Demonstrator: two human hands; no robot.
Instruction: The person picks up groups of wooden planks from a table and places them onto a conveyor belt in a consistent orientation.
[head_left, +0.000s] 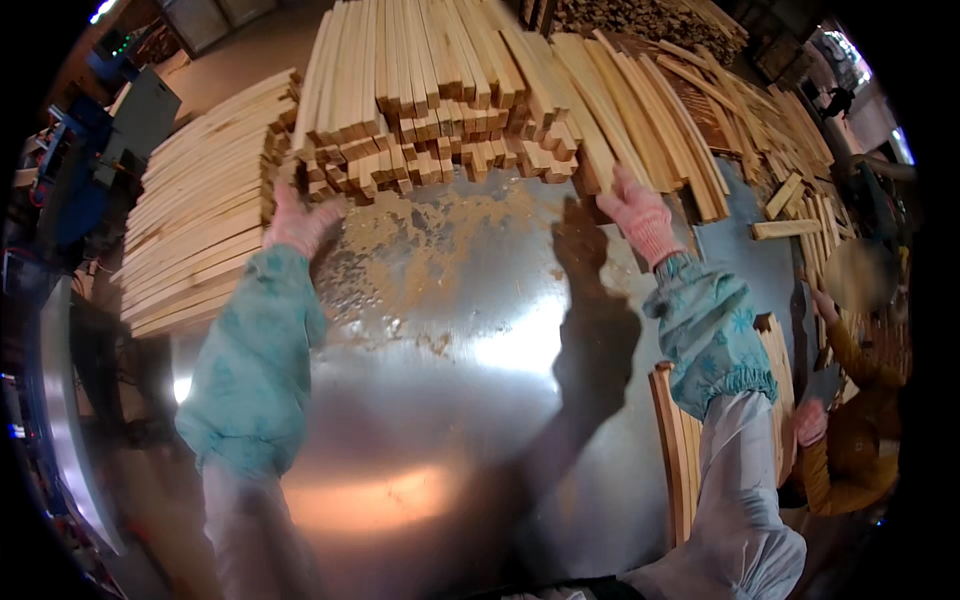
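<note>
A pile of light wooden strips (410, 70) lies at the far side of the metal table (420, 400), with its square-cut ends facing me. My left hand (300, 220), in a pinkish glove, is at the pile's near left corner, thumb spread away from the fingers and nothing visible in it. Over on the right, my right hand (638, 212), gloved alike, reaches the near end of some longer strips (660, 130). Its fingers point away from me and look apart; whether they touch the wood I cannot tell. Teal patterned sleeve covers are on both forearms.
Left of the pile lies another stack of strips (205, 215). Sawdust (430, 235) is scattered on the metal. More strips (678, 450) stand beside my right forearm. A co-worker in a mustard top (850, 450) is at the right, near loose wood pieces (785, 228).
</note>
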